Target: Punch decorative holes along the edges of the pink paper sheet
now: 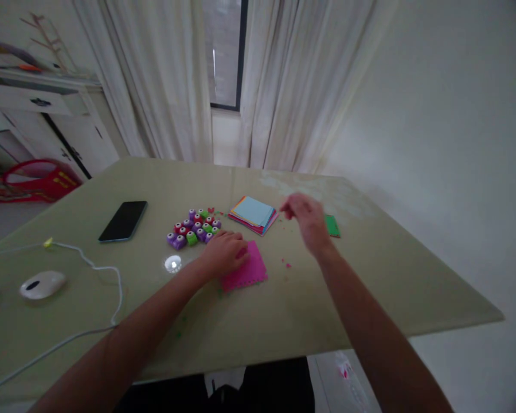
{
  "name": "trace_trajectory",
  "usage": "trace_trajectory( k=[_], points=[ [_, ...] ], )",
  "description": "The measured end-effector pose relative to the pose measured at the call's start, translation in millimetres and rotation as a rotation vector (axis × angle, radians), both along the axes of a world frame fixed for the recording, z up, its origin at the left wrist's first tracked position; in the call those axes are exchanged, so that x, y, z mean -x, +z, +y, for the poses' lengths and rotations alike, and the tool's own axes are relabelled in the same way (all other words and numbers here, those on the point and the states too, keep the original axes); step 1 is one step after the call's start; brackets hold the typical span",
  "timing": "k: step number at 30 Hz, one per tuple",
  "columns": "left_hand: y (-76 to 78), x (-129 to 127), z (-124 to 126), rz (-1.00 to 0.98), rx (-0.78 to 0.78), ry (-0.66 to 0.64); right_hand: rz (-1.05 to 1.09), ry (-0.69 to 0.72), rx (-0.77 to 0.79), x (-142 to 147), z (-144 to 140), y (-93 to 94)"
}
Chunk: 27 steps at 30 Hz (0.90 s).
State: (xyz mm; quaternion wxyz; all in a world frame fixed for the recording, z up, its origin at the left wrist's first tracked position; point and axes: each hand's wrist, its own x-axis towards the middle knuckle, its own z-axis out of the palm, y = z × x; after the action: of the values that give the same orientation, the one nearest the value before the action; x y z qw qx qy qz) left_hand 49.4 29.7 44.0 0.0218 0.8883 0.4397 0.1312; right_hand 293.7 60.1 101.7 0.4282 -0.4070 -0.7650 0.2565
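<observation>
A pink paper square (250, 269) with a notched lower edge lies on the table in front of me. My left hand (227, 252) rests over its upper left part, fingers stretched out across the paper. To the right and farther back, my right hand (303, 215) hovers above the table with its fingers bent and pressed together. Whatever those fingers hold, if anything, is hidden. That hand is between a stack of coloured paper squares (253, 211) and a small green paper stack (332, 225). Tiny pink scraps (288, 265) are scattered right of the pink square.
Several purple, red and green craft punches (192, 236) cluster behind my left hand. On the left are a black-screened tablet (124, 221), a white mouse (43, 284) and a white cable (119, 281). A small clear round object (172, 264) sits near my left forearm.
</observation>
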Motion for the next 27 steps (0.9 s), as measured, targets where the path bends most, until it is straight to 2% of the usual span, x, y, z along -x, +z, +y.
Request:
trace_trajectory(
  k=[4, 7, 9, 13, 15, 22, 27],
  points=[
    [-6.9, 12.5, 7.4, -0.061, -0.129, 0.137, 0.017, -0.017, 0.123, 18.1, 12.0, -58.1],
    [-11.4, 25.5, 2.6, -0.038, -0.239, 0.313, 0.02, 0.006, 0.21, 25.0, 2.7, -83.7],
    [-13.1, 30.5, -0.2, 0.046, -0.279, 0.378, -0.036, 0.057, 0.229, 24.1, -5.1, -86.0],
    [-18.1, 34.2, 0.8, 0.103, -0.254, 0.374, -0.227, 0.255, 0.184, 17.7, -13.4, -80.2],
    [-21.1, 35.4, 3.0, 0.092, -0.23, 0.388, -0.281, 0.3, 0.169, 16.4, -14.3, -80.6],
    [-20.3, 36.4, 4.5, 0.08, -0.221, 0.363, -0.324, 0.237, 0.148, 21.8, -18.3, -83.2],
    [-19.8, 35.2, 3.0, 0.032, -0.193, 0.309, -0.222, 0.2, 0.17, 21.0, -17.4, -77.7]
  ],
)
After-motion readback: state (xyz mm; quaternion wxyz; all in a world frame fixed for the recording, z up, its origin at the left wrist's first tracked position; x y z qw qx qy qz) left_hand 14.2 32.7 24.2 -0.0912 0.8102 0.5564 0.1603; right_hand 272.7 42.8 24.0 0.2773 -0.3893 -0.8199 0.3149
